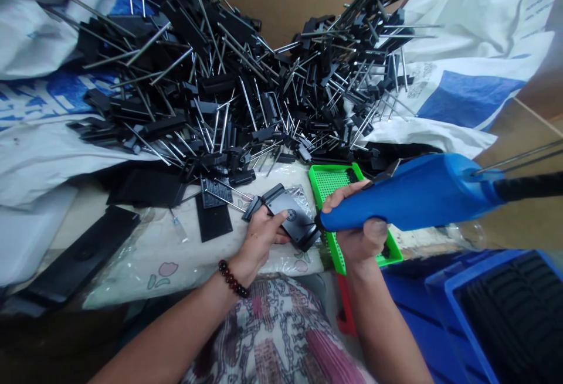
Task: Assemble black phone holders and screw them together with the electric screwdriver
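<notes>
My left hand (pixel 264 234) grips a black plastic bracket (pixel 288 214) with two metal rods (pixel 226 199) sticking out to its left; the thumb lies on its flat face, near a round mark. Wrapped round a blue electric screwdriver (pixel 396 196) is my right hand (pixel 358 231), its fingers on both sides of the body. The tool's dark tip is at the bracket's right end; whether it touches a screw I cannot tell. Under the screwdriver sits a bright green perforated tray (pixel 314 182) with small dark pieces at its far and near ends.
A large heap of black brackets with metal rods (pixel 246 79) fills the back, between white woven sacks (pixel 466 73). Flat black plates (pixel 215 220) lie left of my hands on the plastic-covered table (pixel 167 261). A blue crate (pixel 457 290) with stacked black parts stands at lower right.
</notes>
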